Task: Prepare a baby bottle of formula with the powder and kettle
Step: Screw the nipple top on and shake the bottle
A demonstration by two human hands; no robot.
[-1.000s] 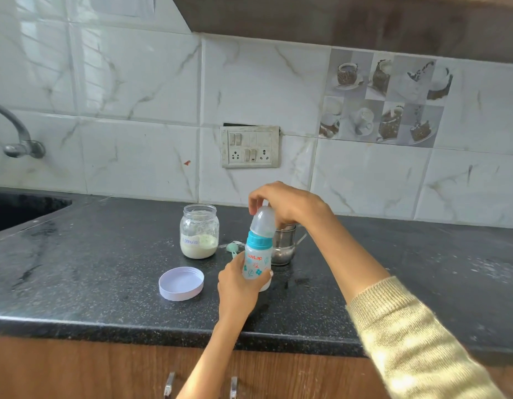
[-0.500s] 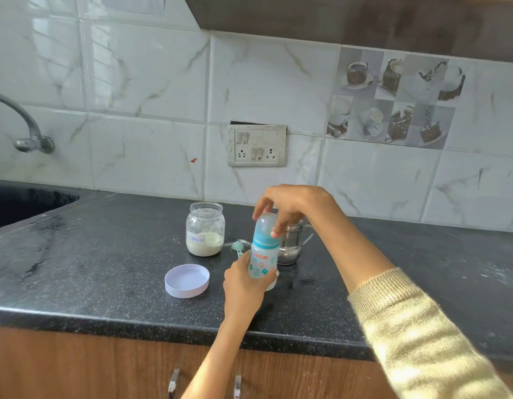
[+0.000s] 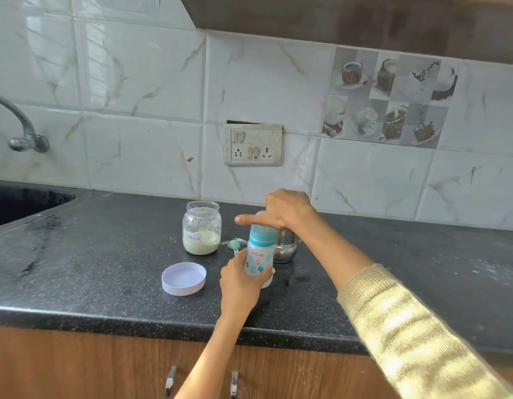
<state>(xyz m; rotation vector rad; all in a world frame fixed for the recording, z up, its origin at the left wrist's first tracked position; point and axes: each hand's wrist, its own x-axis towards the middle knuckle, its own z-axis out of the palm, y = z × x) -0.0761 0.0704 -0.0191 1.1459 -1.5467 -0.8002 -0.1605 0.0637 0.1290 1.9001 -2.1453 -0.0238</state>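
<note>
A baby bottle (image 3: 259, 259) stands upright on the black granite countertop (image 3: 105, 269), near its front edge and roughly at the middle of the view. The left hand (image 3: 240, 279) wraps around the lower body of the bottle, fingers curled across the printed front — a firm hold at the base. The right hand (image 3: 284, 210) sits on top of the bottle's clear cap, palm down and fingers closed over it, with the index finger sticking out straight to the left; the cap itself is mostly hidden under the hand. A cream knitted sleeve (image 3: 416, 335) covers the right forearm.

Just behind the bottle, touching or nearly so, is a small steel kettle (image 3: 285, 246), partly hidden by the bottle and the right wrist. To the left stands an open glass jar of formula powder (image 3: 201, 227), about a third full, with a handwritten label. Between jar and bottle lies a pale green measuring scoop (image 3: 234, 243). The jar's white lid (image 3: 183, 279) rests upside down on the countertop, in front of the jar and left of the left hand — apart from both.
</note>
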